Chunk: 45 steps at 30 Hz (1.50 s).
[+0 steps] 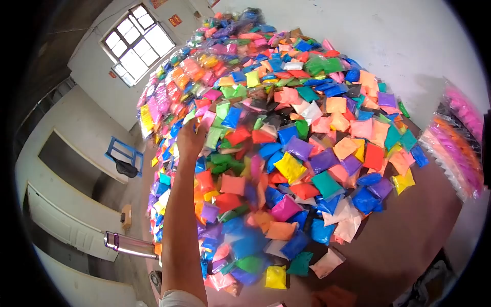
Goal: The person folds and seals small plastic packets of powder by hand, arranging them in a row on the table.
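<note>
My left hand (191, 137) reaches up from the bottom of the view over a large heap of small, flat, coloured packets (290, 168). Its fingers are at the heap's upper left part, among green and pink packets, and are too blurred and hidden to show whether they hold one. A light green packet (222, 110) and a blue packet (232, 117) lie just right of it. Several packets below and right of the hand are smeared by motion. My right hand is not in view.
Clear bags of pink, orange and black packets (452, 151) stand at the right. A metallic flask (132, 245) is left of my forearm. Farther back are a blue frame (124, 152) with a dark cloth, a small brown box (126, 216) and a window (138, 43).
</note>
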### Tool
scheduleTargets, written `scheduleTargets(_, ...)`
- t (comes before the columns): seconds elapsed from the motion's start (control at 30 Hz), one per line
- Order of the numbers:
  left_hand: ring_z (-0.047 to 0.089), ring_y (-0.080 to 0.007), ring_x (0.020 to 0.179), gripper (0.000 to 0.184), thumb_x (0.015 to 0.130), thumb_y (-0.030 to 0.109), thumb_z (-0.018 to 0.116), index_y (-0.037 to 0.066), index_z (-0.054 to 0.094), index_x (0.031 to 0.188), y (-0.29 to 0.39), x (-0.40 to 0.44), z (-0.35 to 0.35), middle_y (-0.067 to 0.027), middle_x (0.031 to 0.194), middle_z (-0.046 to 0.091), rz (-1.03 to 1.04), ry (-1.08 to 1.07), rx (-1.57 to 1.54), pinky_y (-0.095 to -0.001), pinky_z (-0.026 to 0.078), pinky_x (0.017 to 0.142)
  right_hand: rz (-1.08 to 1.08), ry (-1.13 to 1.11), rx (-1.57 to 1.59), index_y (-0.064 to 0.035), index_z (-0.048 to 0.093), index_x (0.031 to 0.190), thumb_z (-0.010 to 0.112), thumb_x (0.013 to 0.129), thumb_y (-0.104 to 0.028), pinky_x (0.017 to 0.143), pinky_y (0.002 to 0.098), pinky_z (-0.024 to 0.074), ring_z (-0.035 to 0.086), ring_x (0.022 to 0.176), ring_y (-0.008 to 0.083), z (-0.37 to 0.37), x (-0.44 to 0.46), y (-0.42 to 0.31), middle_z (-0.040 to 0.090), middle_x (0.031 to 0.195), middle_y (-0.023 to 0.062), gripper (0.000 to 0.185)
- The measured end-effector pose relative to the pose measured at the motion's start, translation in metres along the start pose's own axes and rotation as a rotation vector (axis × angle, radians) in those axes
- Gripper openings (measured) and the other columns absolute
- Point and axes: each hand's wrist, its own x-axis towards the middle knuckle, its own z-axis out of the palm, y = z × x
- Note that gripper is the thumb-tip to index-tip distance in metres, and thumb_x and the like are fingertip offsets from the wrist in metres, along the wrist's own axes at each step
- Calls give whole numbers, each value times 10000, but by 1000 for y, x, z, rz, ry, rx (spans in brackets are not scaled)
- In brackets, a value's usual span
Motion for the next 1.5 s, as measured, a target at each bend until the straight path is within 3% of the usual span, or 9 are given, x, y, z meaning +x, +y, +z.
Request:
scheduleTargets(0.23,697,-319,981,429,818,143,765,-4,639,1201,6,-4,8,-196,1119,710,-63,13,-63,-437,539,863,30,-17,-7,-97,656,1170,703,889,-339,939,489,469,621,1046,365,5,-9,5,634,1166,233,374)
scheduleTargets(0.5,660,-145,744,142,889,83,688,7,715,1005,49,-23,-89,-72,826,716,-136,110,-452,-305,530,719,107,-43,-3,-117,625,1296,723,878,-381,1035,491,444,604,1158,352,44,-36,24,602,1295,261,503)
scheduleTargets(0.57,645,-151,730,126,908,88,677,7,700,1002,76,-45,-129,-61,812,702,-127,120,-507,-306,530,734,-17,158,59,-79,665,1071,728,866,-244,820,440,480,627,907,333,64,-25,31,629,1019,196,271)
scheduleTargets(0.6,662,-163,749,120,917,90,674,10,690,1005,91,-62,-149,-72,826,707,-58,76,-534,-312,531,744,-140,346,124,-40,705,847,732,853,-107,604,389,516,650,656,314,73,-20,34,656,743,131,72)
scheduleTargets(0.7,712,-215,820,100,938,73,660,18,661,1022,148,-130,-217,-112,877,713,3,-118,-541,-329,540,748,-131,421,206,-40,692,845,709,889,-139,663,419,540,665,729,363,76,-25,35,675,781,152,110)
scheduleTargets(0.97,729,-269,869,103,941,32,650,38,696,1033,238,-316,-326,-145,951,718,43,-629,-706,-349,557,737,-27,216,725,-16,688,1085,683,942,-144,737,315,524,664,829,191,49,-76,-18,681,955,145,192)
scheduleTargets(1.17,728,-201,917,184,956,71,677,18,696,1131,266,-417,-350,-113,1002,736,-340,-684,-956,-316,562,795,-34,-25,601,10,711,1090,686,967,-167,759,275,533,660,833,128,75,-153,-35,724,934,70,217)
scheduleTargets(1.27,629,-100,827,159,970,112,703,-14,684,1065,285,-445,-358,-20,932,683,-837,-533,-1375,-254,519,788,107,114,778,15,705,1080,687,967,-164,756,267,535,650,833,109,92,-176,-28,725,952,54,212)
scheduleTargets(1.5,616,-88,776,207,991,192,696,-14,686,1015,279,-501,-352,-21,854,685,-797,-595,-1429,-252,499,705,154,116,856,12,687,1014,682,977,-138,700,218,485,578,783,52,96,-203,-34,659,877,-13,155)
